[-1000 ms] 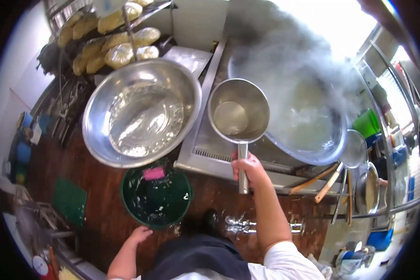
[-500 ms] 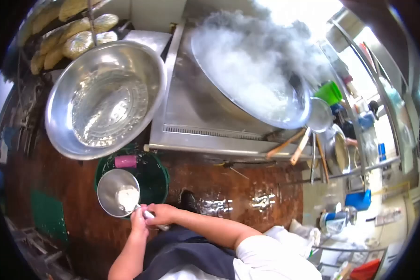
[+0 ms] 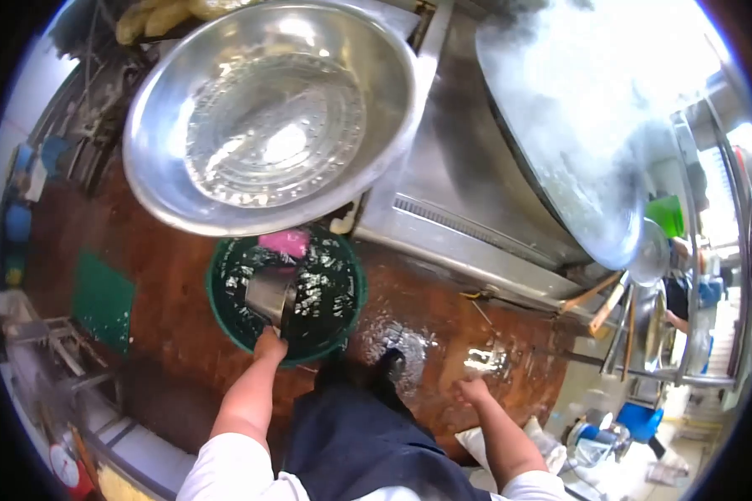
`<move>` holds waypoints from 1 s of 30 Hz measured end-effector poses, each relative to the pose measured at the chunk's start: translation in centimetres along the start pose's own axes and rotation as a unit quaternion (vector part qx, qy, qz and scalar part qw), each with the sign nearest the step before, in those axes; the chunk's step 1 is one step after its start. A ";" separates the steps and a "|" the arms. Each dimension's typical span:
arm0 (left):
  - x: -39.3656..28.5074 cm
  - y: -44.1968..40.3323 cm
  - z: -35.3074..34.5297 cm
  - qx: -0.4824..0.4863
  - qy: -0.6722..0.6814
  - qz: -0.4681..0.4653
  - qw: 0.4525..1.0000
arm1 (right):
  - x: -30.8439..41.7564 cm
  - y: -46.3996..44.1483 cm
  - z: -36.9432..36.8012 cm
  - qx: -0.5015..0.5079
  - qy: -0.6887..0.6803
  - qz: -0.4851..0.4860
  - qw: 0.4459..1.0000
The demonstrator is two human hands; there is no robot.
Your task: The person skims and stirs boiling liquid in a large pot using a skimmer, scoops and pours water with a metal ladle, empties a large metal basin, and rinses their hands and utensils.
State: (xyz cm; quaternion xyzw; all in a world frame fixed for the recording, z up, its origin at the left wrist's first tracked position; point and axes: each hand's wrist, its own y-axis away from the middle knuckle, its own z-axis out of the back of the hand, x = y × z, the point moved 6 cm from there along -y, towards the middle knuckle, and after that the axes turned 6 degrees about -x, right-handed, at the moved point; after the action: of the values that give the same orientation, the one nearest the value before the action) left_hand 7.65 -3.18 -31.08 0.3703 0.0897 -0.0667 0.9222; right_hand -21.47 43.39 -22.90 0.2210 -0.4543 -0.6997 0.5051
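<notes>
My left hand point(image 3: 271, 344) is closed around the handle of a metal dipper point(image 3: 267, 294). The dipper lies tipped on its side inside a round green tub point(image 3: 216, 299) of water. At the tub's far side a pink object point(image 3: 284, 243) shows, partly under the edge of a large metal basin point(image 3: 165, 171). My right hand point(image 3: 470, 391) is out to the right over the wet floor, away from the tub. Its fingers are loosely bent, and I see nothing in them.
A steel stove point(image 3: 443, 200) carries a very large wok point(image 3: 551, 184) full of steam. Several long-handled tools point(image 3: 614, 305) hang at its right corner, near a green container point(image 3: 666, 215). Sacks point(image 3: 543, 442) lie behind my right arm. A co-worker's hand point(image 3: 677, 321) shows far right.
My right hand has let go of the dipper's handle and moved right. My left hand has turned the dipper onto its side in the tub. The view has shifted left and downward.
</notes>
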 end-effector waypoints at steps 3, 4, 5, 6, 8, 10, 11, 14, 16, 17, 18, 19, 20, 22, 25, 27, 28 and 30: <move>-0.5 -1.7 -6.3 0.120 0.190 0.043 0.974 | -0.5 1.9 -0.2 0.002 -0.028 -0.010 1.000; -0.9 -1.4 -7.4 0.194 0.290 0.104 0.931 | 0.1 2.0 -0.5 0.004 -0.029 -0.002 1.000; -1.2 -1.1 -8.3 0.251 0.401 0.126 0.872 | 0.1 1.7 -1.0 0.024 -0.017 0.012 0.999; -1.6 -0.2 -8.0 0.251 0.435 0.139 0.854 | 0.2 1.6 -1.6 0.043 -0.032 0.029 0.998; -3.3 3.7 -5.9 0.266 0.506 0.168 0.803 | 0.8 1.9 -2.9 0.091 -0.051 0.061 0.993; -3.3 5.7 -6.5 0.313 0.589 0.116 0.736 | 1.8 2.1 -3.5 0.133 -0.056 0.060 0.988; -4.4 7.5 -5.0 0.325 0.607 0.093 0.720 | 1.8 1.7 -3.4 0.148 -0.051 0.063 0.986; -6.3 12.4 -2.1 0.349 0.643 0.046 0.680 | 3.8 2.2 -1.9 0.133 -0.023 0.058 0.989; -7.8 15.3 -1.6 0.358 0.651 0.031 0.669 | 4.4 1.1 -0.6 0.149 -0.006 0.063 0.987; -8.9 17.2 -0.2 0.357 0.651 0.013 0.670 | 4.5 0.5 0.0 0.173 -0.001 0.055 0.983; -10.3 19.3 1.4 0.360 0.645 -0.011 0.674 | 4.7 -0.1 0.6 0.192 -0.003 0.048 0.980; -11.6 21.1 2.7 0.354 0.660 -0.028 0.662 | 4.9 -0.9 1.2 0.208 -0.012 0.042 0.977; -13.4 22.9 3.5 0.357 0.668 -0.045 0.652 | 4.5 -1.9 2.0 0.204 0.019 0.054 0.977; -16.6 25.7 6.0 0.348 0.682 -0.071 0.640 | 4.4 -3.7 3.9 0.177 0.069 0.074 0.979; -21.0 29.3 8.5 0.360 0.689 -0.102 0.621 | 4.1 -5.0 6.5 0.154 0.055 0.083 0.983; -24.6 31.5 9.9 0.364 0.680 -0.113 0.627 | 4.5 -3.6 8.4 0.122 0.044 0.099 0.987; -26.4 32.5 10.6 0.369 0.676 -0.116 0.628 | 3.4 -4.3 8.9 0.117 0.044 0.087 0.988; -30.3 33.9 11.9 0.383 0.670 -0.117 0.625 | 1.2 -5.6 10.3 0.122 0.017 0.094 0.988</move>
State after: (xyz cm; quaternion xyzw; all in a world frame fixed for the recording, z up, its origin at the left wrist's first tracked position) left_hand -14.05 14.54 6.61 0.6193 0.6914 0.0640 0.3666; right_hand -32.73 46.98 -22.47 0.2489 -0.5466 -0.5843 0.5458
